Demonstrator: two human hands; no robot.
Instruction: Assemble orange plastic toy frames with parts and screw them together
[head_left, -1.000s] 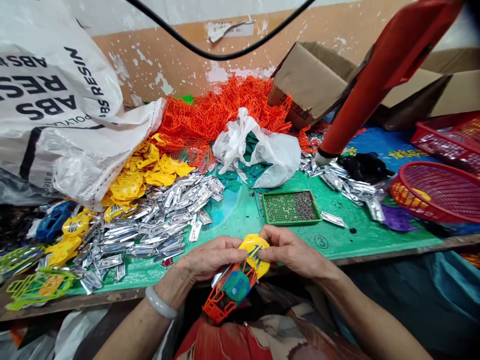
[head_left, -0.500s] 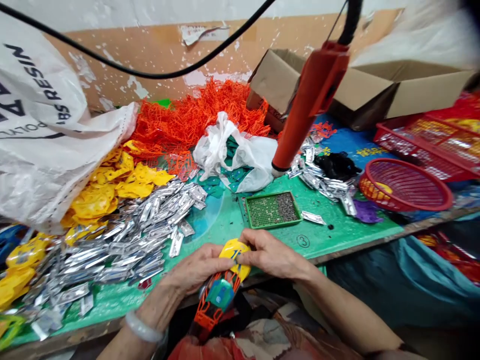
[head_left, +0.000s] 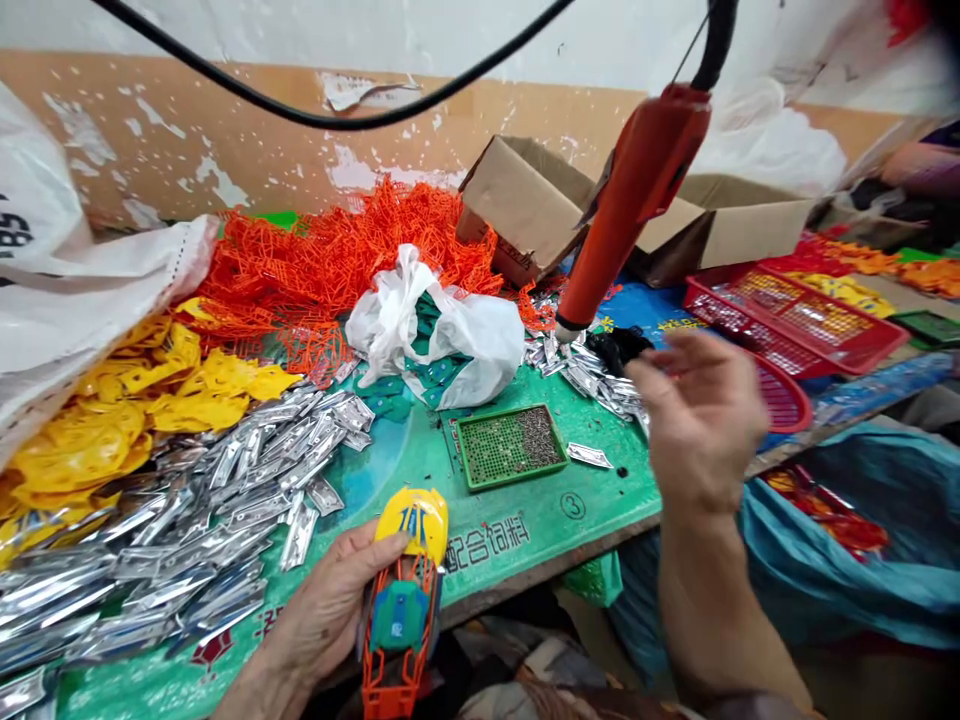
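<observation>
My left hand (head_left: pixel 330 600) is closed on a toy car with a yellow front (head_left: pixel 412 525), a teal middle piece and an orange lattice frame. The thumb lies along the edge of the yellow part, and the car is over the table's near edge. Raised on the right, my right hand (head_left: pixel 701 420) is half open, its fingers loosely bent and slightly blurred, with nothing visible in it. It is nearest the hanging red electric screwdriver (head_left: pixel 637 200), whose tip points down to its left, apart from the hand. A green tray of small screws (head_left: pixel 491 480) lies beyond the car.
Silver strips (head_left: pixel 247 480) and yellow parts (head_left: pixel 97 430) are heaped at left, with orange lattice parts (head_left: pixel 337 250) behind. A white plastic bag (head_left: pixel 487 345) holds teal pieces. Cardboard boxes (head_left: pixel 517 200) and red baskets (head_left: pixel 840 350) stand at right. A black cable (head_left: pixel 337 122) hangs overhead.
My right hand has let go of the yellow front and moved up and right towards the screwdriver. My left hand alone keeps the car, now a little lower left. The view has turned right.
</observation>
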